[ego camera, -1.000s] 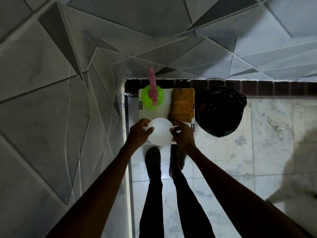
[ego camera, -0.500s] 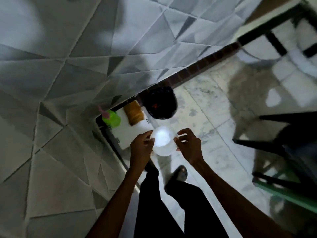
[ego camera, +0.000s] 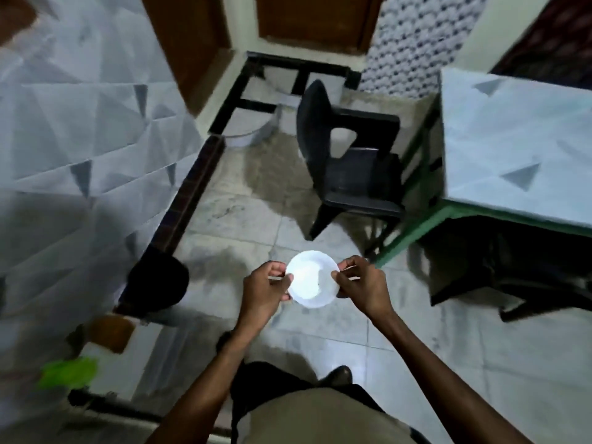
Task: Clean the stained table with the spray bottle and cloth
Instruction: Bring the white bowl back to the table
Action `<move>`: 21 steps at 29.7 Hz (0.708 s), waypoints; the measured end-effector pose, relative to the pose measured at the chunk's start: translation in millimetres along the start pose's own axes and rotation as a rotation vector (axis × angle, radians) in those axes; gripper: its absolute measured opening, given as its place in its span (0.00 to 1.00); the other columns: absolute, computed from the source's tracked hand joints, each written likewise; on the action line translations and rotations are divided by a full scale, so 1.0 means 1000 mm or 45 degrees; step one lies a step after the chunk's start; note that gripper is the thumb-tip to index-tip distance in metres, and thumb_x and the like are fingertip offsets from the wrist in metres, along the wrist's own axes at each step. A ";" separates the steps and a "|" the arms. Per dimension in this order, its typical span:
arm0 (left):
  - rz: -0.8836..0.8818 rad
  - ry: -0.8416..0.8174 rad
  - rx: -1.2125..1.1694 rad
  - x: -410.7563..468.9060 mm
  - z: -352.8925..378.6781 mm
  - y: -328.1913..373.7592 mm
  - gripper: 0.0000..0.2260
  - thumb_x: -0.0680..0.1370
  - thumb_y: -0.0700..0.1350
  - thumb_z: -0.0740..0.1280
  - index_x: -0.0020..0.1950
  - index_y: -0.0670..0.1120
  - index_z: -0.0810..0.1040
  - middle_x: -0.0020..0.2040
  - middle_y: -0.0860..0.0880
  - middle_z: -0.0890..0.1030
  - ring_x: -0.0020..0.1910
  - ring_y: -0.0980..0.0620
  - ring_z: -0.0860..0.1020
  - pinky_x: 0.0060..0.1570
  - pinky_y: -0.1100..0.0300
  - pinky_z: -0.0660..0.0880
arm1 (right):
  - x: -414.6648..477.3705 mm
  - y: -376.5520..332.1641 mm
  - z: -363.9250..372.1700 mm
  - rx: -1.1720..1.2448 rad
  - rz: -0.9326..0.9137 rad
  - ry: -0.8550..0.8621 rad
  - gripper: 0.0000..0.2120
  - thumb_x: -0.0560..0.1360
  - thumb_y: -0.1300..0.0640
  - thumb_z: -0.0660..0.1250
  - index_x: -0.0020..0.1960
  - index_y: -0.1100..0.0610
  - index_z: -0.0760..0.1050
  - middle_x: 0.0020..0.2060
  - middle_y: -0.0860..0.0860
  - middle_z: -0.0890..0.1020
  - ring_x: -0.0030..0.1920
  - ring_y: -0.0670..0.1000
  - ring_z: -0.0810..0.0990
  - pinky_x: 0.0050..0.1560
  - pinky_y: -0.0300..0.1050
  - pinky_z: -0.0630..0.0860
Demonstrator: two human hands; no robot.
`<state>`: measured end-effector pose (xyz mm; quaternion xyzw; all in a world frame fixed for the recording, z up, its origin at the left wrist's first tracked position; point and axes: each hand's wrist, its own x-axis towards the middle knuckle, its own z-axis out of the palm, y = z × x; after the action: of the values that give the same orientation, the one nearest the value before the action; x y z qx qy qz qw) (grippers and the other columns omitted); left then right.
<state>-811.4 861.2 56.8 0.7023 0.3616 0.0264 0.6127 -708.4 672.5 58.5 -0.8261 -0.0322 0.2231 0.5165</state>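
Over the floor (ego camera: 243, 219), left hand (ego camera: 262, 290) and right hand (ego camera: 362, 286) pinch a plate (ego camera: 310, 280). The person has turned from bottle (ego camera: 69, 374) and cloth (ego camera: 110, 333) toward the table (ego camera: 512, 139); cleaning looks unstarted.

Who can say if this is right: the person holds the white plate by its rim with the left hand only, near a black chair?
No. The head view shows both the left hand and the right hand holding the white plate by its rim, near the black chair.
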 end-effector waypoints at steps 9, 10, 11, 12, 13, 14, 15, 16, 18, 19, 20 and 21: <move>0.159 -0.292 0.095 -0.001 0.235 0.108 0.05 0.75 0.38 0.73 0.50 0.43 0.83 0.47 0.46 0.82 0.43 0.50 0.83 0.36 0.55 0.83 | 0.012 0.053 -0.227 0.153 0.079 0.441 0.04 0.74 0.62 0.74 0.46 0.61 0.79 0.36 0.54 0.83 0.35 0.50 0.83 0.32 0.48 0.84; 0.163 -0.317 0.098 -0.001 0.253 0.116 0.05 0.74 0.38 0.73 0.50 0.43 0.83 0.47 0.47 0.82 0.43 0.50 0.83 0.37 0.54 0.84 | 0.015 0.057 -0.244 0.165 0.094 0.469 0.04 0.74 0.62 0.74 0.46 0.62 0.80 0.36 0.54 0.83 0.35 0.51 0.84 0.32 0.46 0.84; 0.183 -0.368 0.117 0.001 0.287 0.126 0.05 0.74 0.39 0.73 0.50 0.44 0.84 0.47 0.47 0.83 0.44 0.50 0.84 0.38 0.52 0.84 | 0.018 0.066 -0.275 0.164 0.112 0.518 0.04 0.74 0.62 0.74 0.46 0.61 0.80 0.37 0.55 0.84 0.36 0.51 0.84 0.32 0.45 0.83; 0.184 -0.407 0.129 0.005 0.320 0.135 0.05 0.74 0.39 0.73 0.50 0.44 0.84 0.47 0.47 0.83 0.44 0.49 0.84 0.39 0.51 0.84 | 0.025 0.074 -0.305 0.168 0.119 0.558 0.04 0.74 0.62 0.74 0.45 0.60 0.80 0.37 0.55 0.84 0.35 0.51 0.85 0.30 0.43 0.82; 0.181 -0.413 0.125 0.008 0.325 0.137 0.05 0.74 0.40 0.73 0.50 0.44 0.84 0.47 0.47 0.84 0.44 0.49 0.84 0.40 0.51 0.84 | 0.027 0.073 -0.311 0.155 0.123 0.551 0.04 0.74 0.62 0.74 0.44 0.59 0.79 0.37 0.55 0.84 0.34 0.51 0.85 0.29 0.40 0.81; 0.186 -0.452 0.124 0.011 0.357 0.148 0.05 0.74 0.40 0.73 0.50 0.44 0.84 0.47 0.46 0.84 0.44 0.49 0.84 0.39 0.51 0.84 | 0.034 0.080 -0.340 0.148 0.131 0.585 0.04 0.74 0.62 0.74 0.44 0.58 0.79 0.37 0.55 0.85 0.33 0.49 0.85 0.28 0.39 0.80; 0.181 -0.486 0.118 0.014 0.387 0.155 0.05 0.74 0.40 0.73 0.50 0.44 0.84 0.47 0.45 0.84 0.44 0.48 0.85 0.38 0.52 0.84 | 0.040 0.088 -0.366 0.129 0.130 0.617 0.04 0.74 0.61 0.74 0.43 0.57 0.79 0.37 0.54 0.85 0.32 0.47 0.84 0.29 0.39 0.80; 0.193 -0.500 0.133 0.017 0.423 0.166 0.05 0.74 0.39 0.74 0.49 0.44 0.84 0.47 0.44 0.84 0.43 0.48 0.84 0.37 0.54 0.83 | 0.051 0.099 -0.397 0.124 0.137 0.645 0.05 0.74 0.61 0.74 0.43 0.56 0.79 0.36 0.54 0.85 0.33 0.47 0.84 0.30 0.41 0.82; 0.189 -0.497 0.114 0.023 0.468 0.181 0.06 0.74 0.38 0.74 0.50 0.42 0.84 0.46 0.44 0.84 0.42 0.49 0.84 0.34 0.58 0.82 | 0.068 0.111 -0.437 0.128 0.165 0.677 0.05 0.73 0.60 0.75 0.42 0.54 0.79 0.35 0.52 0.85 0.34 0.49 0.85 0.34 0.50 0.85; 0.186 -0.510 0.092 0.025 0.502 0.193 0.06 0.74 0.37 0.74 0.50 0.41 0.83 0.45 0.44 0.84 0.40 0.51 0.83 0.33 0.59 0.82 | 0.079 0.118 -0.466 0.114 0.157 0.704 0.05 0.72 0.60 0.75 0.42 0.53 0.79 0.34 0.51 0.85 0.34 0.50 0.85 0.36 0.52 0.85; 0.188 -0.506 0.091 0.025 0.522 0.203 0.06 0.74 0.37 0.74 0.50 0.41 0.83 0.43 0.46 0.84 0.38 0.54 0.83 0.32 0.60 0.81 | 0.087 0.123 -0.486 0.108 0.152 0.715 0.05 0.72 0.59 0.75 0.42 0.53 0.80 0.34 0.50 0.85 0.35 0.50 0.85 0.36 0.52 0.85; 0.191 -0.517 0.085 0.027 0.546 0.211 0.05 0.74 0.36 0.74 0.49 0.42 0.83 0.41 0.48 0.83 0.36 0.57 0.82 0.32 0.60 0.81 | 0.097 0.129 -0.509 0.107 0.150 0.721 0.05 0.72 0.60 0.75 0.42 0.53 0.80 0.34 0.50 0.85 0.35 0.50 0.85 0.35 0.49 0.85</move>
<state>-428.4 419.1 96.4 0.7379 0.1782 -0.0822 0.6458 -439.6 213.5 100.9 -0.8338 0.1704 0.0145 0.5248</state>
